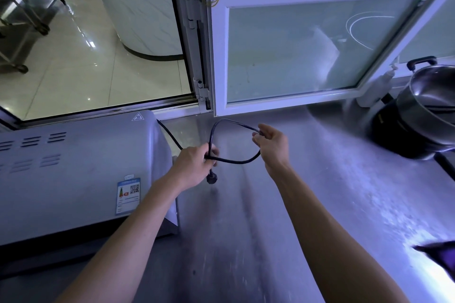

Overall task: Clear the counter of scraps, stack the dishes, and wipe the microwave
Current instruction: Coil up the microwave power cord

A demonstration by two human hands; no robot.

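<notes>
**Power cord looped between both hands, beside the microwave**

The microwave [73, 174] stands on the steel tabletop [320, 179] at 9 o'clock in the view, its vented top and a rating label [128, 195] facing the camera. A black cord [236, 161] leaves its rear right corner and runs to the hands.

The left hand [194, 167] is closed around the cord where two runs cross; the plug [212, 179] hangs just below its fingers. The right hand [272, 146], at 3 o'clock from the left hand, pinches the cord between thumb and fingertips. Between the two hands the cord forms an open loop held above the tabletop.

At 12 o'clock an open window sash [320, 44] swings over the tabletop. At 3 o'clock in the view a steel pot [433, 96] sits on a black cooker [394, 135].
</notes>
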